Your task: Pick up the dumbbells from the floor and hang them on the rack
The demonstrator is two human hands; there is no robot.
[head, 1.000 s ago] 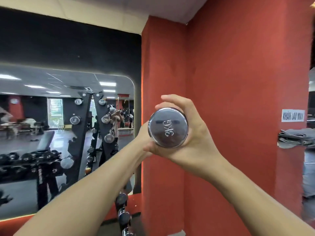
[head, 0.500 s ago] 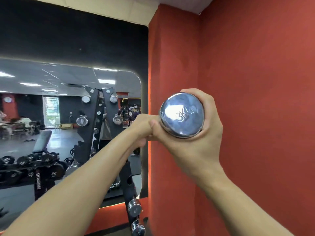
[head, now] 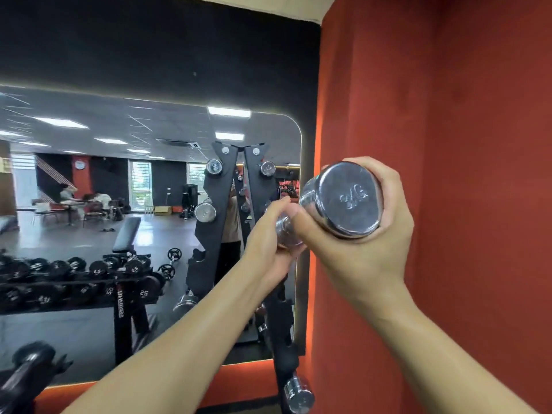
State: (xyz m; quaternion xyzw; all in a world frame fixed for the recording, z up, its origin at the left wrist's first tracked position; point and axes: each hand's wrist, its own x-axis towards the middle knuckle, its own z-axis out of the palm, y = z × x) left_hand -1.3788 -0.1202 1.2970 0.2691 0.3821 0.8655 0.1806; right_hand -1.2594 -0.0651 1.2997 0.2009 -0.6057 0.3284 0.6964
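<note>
**3KG dumbbell held up in both hands, near the rack**

I judge that the step in hand is bringing the dumbbell to a free notch. The mirror (head: pixel 149 204) on the left only shows a reflection of the rack, so it is better not to aim by it. The real rack (head: pixel 283 330) is the black notched upright at the mirror's right edge, and one chrome dumbbell (head: pixel 298 392) already hangs low on it. The thin handle, not the heads, should go into the notch. The weight should come down slowly, and the hands should let go only when it sits. The arms hide the upper notches, so I cannot tell which one is free.

The left hand (head: pixel 265 243) reaches forward and up, with its fingers curled round the far end of the 3KG dumbbell (head: pixel 348 201). The dumbbell is in the air, above the visible part of the rack. The right hand (head: pixel 370 264) cups the near head from below, with fingers and thumb wrapped round its rim. The printed face looks toward the camera. Just behind is the red wall (head: pixel 463 130).
</note>
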